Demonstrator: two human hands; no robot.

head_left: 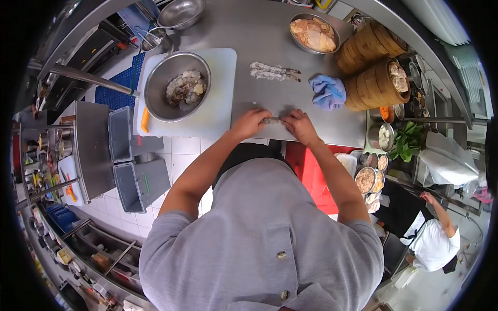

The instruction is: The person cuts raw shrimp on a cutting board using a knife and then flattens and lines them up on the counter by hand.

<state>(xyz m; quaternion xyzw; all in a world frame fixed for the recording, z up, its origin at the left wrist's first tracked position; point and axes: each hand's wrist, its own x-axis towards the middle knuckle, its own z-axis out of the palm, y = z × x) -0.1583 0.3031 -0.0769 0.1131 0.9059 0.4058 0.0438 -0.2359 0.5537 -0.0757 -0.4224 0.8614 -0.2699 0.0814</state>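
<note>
A grey, raw shrimp lies stretched sideways near the front edge of the steel table. My left hand grips its left end with closed fingers. At the other end, my right hand pinches the shrimp between bent fingers. Farther back on the table, several straightened shrimp lie side by side with their tails to the right. To the left, a steel bowl holds a heap of peeled shrimp and rests on a white cutting board.
An orange-handled knife lies by the bowl. At right are a crumpled blue cloth, bamboo steamers and a bowl of raw meat. A metal pole crosses at left. Another person stands at lower right.
</note>
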